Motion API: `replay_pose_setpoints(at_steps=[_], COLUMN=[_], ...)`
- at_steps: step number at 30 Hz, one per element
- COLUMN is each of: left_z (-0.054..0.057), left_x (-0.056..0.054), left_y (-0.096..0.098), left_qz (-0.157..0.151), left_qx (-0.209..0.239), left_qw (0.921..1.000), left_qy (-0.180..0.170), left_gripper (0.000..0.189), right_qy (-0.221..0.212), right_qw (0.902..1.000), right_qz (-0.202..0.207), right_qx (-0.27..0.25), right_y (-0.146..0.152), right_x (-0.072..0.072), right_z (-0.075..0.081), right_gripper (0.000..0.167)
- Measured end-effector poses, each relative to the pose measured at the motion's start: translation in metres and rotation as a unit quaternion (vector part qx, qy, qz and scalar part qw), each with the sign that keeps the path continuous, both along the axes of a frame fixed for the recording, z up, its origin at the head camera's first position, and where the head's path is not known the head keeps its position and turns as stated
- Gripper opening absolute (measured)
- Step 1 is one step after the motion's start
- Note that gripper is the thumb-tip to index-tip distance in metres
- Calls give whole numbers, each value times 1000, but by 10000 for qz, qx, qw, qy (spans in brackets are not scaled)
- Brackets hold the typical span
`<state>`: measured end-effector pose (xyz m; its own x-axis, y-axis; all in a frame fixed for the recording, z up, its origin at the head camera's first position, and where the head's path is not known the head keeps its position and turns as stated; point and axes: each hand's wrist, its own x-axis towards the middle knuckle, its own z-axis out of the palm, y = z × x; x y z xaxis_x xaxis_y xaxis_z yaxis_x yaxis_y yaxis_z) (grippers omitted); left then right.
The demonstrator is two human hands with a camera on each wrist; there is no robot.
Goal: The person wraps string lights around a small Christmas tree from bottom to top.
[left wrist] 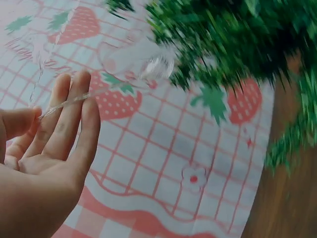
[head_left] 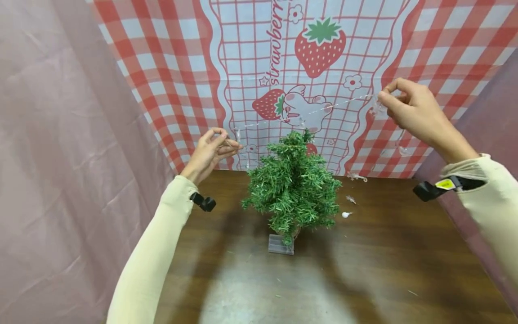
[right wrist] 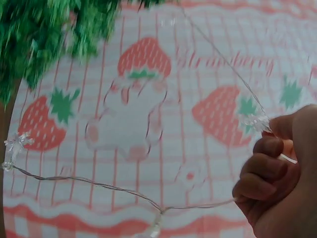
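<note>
A thin clear light string [head_left: 337, 104] with small clear ornaments stretches between my two hands, above and behind a small green artificial Christmas tree [head_left: 293, 184]. On the left, my left hand [head_left: 212, 150] pinches the string between thumb and forefinger, the other fingers spread out. My right hand [head_left: 417, 108], higher and to the right, pinches the string beside a clear ornament [right wrist: 255, 122]. More of the string dangles below the right hand, with another star-like clear ornament [right wrist: 19, 144] on it. Neither hand touches the tree.
The tree's grey base [head_left: 281, 244] stands on a brown wooden table [head_left: 251, 288]. Right of the tree lie a small white ball piece [head_left: 346, 214] and clear pieces [head_left: 351, 199]. Behind hangs a strawberry-print cloth [head_left: 243, 54]; a pink curtain [head_left: 64, 157] hangs at the left.
</note>
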<state>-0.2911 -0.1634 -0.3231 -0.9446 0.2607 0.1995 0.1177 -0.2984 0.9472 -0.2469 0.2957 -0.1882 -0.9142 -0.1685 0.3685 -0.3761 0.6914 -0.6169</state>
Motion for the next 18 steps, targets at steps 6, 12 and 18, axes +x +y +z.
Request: replay_pose_setpoints(at_steps=[6, 12, 18], left_z=[-7, -14, -22], left_x=[4, 11, 20], left_y=[-9, -21, -41], left_qz=[-454, -946, -1249], left_qx=[1199, 1580, 1745], left_qw=[9917, 9829, 9767], left_qy=[-6, 23, -7], left_gripper=[12, 13, 16], right_qy=[563, 792, 424], right_qw=[9976, 9922, 9840], right_qz=[169, 830, 1474], right_qx=[-374, -496, -902], right_y=[-28, -38, -56], right_x=[26, 59, 88], right_z=[14, 31, 43], right_gripper=[23, 19, 16])
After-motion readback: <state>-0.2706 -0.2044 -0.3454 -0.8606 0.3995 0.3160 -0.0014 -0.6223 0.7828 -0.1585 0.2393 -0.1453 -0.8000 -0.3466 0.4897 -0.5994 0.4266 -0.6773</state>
